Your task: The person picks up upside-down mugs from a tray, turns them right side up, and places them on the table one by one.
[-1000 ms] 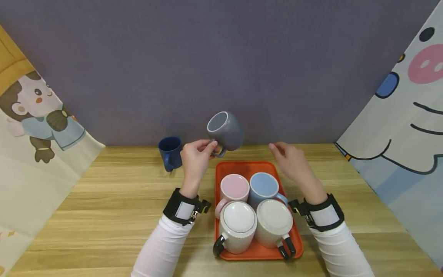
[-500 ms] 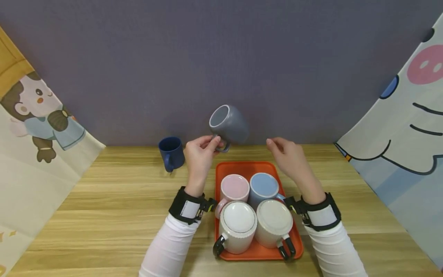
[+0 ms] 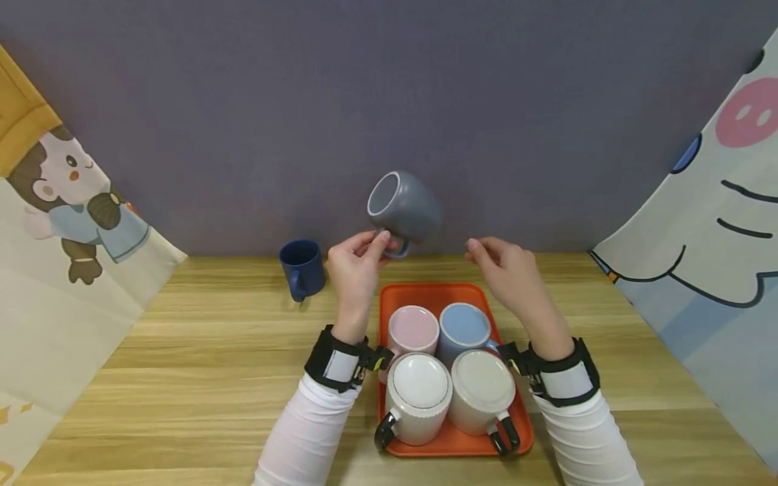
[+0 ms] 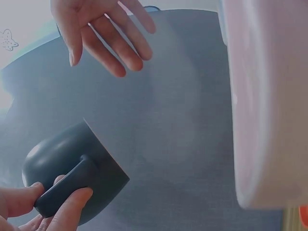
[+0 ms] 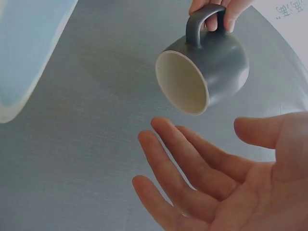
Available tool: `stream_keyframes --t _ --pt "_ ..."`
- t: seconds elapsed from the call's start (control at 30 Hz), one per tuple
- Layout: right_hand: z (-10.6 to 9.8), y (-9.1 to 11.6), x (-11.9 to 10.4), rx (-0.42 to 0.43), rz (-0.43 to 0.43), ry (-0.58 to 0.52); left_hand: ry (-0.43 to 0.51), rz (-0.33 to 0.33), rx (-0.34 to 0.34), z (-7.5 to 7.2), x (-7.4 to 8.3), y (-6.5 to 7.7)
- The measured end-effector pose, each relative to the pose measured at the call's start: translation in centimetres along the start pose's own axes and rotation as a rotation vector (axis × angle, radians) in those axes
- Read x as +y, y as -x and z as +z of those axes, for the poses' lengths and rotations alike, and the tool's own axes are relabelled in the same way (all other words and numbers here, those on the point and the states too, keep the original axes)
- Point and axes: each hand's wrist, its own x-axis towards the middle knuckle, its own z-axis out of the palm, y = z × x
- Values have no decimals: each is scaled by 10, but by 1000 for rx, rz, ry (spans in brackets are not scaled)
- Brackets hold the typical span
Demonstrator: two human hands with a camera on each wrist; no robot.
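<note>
My left hand (image 3: 355, 270) pinches the handle of a dark grey mug (image 3: 408, 206) between thumb and fingers, up above the far end of the orange tray. The mug is tilted on its side, its mouth turned to the left in the head view. In the left wrist view the fingertips (image 4: 77, 197) wrap the handle of that grey mug (image 4: 72, 163). Across from it, to the right, my right hand (image 3: 507, 270) hovers with nothing in it. Its fingers are spread and relaxed in the right wrist view, apart from the mug (image 5: 207, 72).
The orange tray (image 3: 437, 291) bears upside-down mugs: a pink mug (image 3: 413, 327), a blue mug (image 3: 464, 324), and two whitish mugs (image 3: 421, 385) with black handles. A navy mug (image 3: 302, 263) stands upright on the wooden table (image 3: 200, 351), left of my left hand. A grey wall (image 3: 389, 101) rises behind.
My left hand has moved up and to the right with the grey mug, whose tilt has shifted slightly. The right hand has drifted a little up and left. The mugs on the tray have stayed put.
</note>
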Motion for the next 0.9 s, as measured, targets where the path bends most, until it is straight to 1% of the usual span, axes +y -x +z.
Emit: stream_keyframes --t 0.2,0.5,0.63,0.77,0.9 --pt "0 0 -5 6 1 -14 62 8 10 7 3 2" --pt "7 -2 -18 -55 14 -35 68 27 8 12 10 3" --pt "13 -5 -25 -75 4 -27 95 24 -5 16 13 3" --pt "21 -8 -29 -76 -22 -12 117 14 -13 20 15 3" --pt "27 -10 -33 -67 -41 -6 126 20 -17 24 17 3"
